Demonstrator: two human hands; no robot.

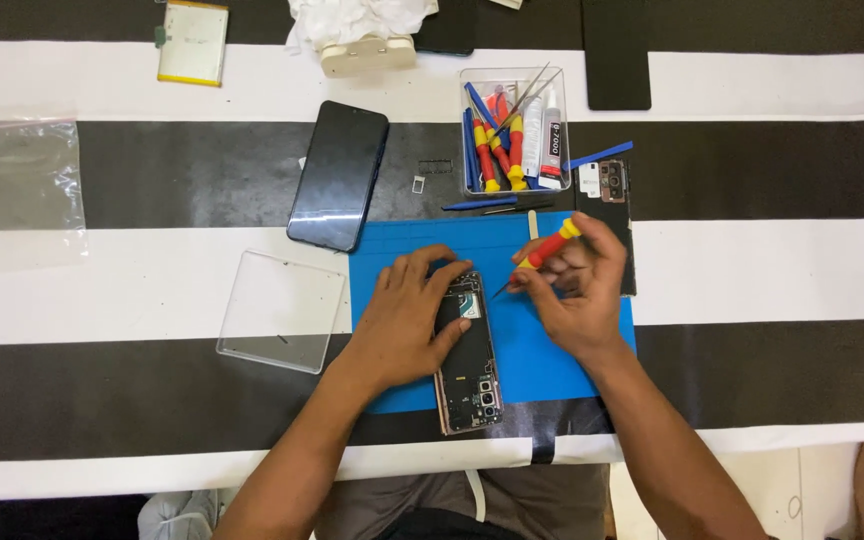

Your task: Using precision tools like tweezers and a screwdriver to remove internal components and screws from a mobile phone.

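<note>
Two hands, left [407, 325] and right [577, 290]; one screwdriver [544, 252] in hand; one opened phone [467, 352]; one intact phone [338, 175]; one blue mat [392, 260]; one tool tray [512, 130]; one clear lid [282, 310]; one plastic bag [20, 190].
</note>
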